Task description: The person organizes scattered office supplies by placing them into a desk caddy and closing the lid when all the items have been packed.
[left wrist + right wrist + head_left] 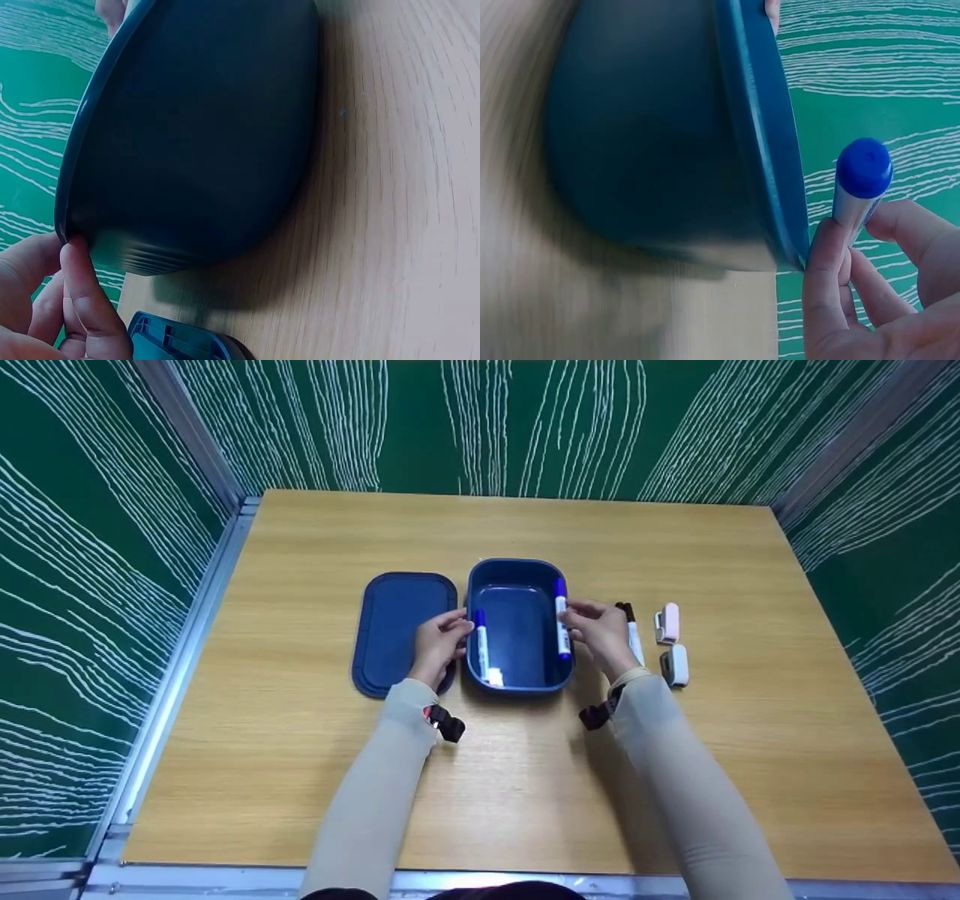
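Observation:
An open dark blue box [519, 688] stands on the table between my hands. My left hand [441, 645] pinches its left rim between thumb and fingers; the left wrist view shows the box wall [195, 150] close up. At the opposite rim my right hand [602, 634] pinches a blue-capped white marker [562, 634], its blue end [864, 169] facing the right wrist camera. Another blue-capped marker [482, 645] lies inside the box along the left wall. Beside the left hand lies the flat dark blue lid [397, 622].
Black-capped white markers [634, 639] lie to the right of the box, partly hidden by the right hand. Farther right are a small pink object [670, 622] and a similar white one [677, 665]. Green walls with white streaks enclose the wooden table [270, 750].

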### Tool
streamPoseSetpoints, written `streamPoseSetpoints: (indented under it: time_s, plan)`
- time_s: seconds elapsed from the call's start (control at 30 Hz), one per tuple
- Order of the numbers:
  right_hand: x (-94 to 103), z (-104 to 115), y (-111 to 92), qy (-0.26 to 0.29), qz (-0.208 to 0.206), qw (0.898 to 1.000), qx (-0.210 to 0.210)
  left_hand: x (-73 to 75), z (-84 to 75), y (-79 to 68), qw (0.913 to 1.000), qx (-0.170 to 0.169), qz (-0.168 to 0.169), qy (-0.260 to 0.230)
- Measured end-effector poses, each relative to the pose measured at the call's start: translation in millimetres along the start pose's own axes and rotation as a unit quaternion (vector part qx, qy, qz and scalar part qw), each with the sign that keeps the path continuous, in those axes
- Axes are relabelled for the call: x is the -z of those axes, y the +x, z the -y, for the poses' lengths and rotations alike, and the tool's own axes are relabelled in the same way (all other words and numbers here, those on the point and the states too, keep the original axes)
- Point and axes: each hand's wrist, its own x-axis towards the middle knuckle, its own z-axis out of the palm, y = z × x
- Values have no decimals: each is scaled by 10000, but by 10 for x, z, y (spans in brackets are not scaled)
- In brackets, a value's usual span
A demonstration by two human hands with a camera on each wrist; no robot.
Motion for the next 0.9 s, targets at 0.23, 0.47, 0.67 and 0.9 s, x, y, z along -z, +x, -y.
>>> streamPoseSetpoints:
  time_s: [0.23,0.47,0.67,0.9]
  plan:
    - [-157,0,-14,66,20,9997,235,7,1,4,10000,-21,23,-18]
    - [-318,20,-36,194,210,9994,203,9,0,7,10000,11,29,17]
    - [-457,-11,-50,180,280,9992,216,9,-9,4,10000,45,51,-53]
    - [-624,-89,-71,223,352,9989,228,2,-16,6,10000,69,46,39]
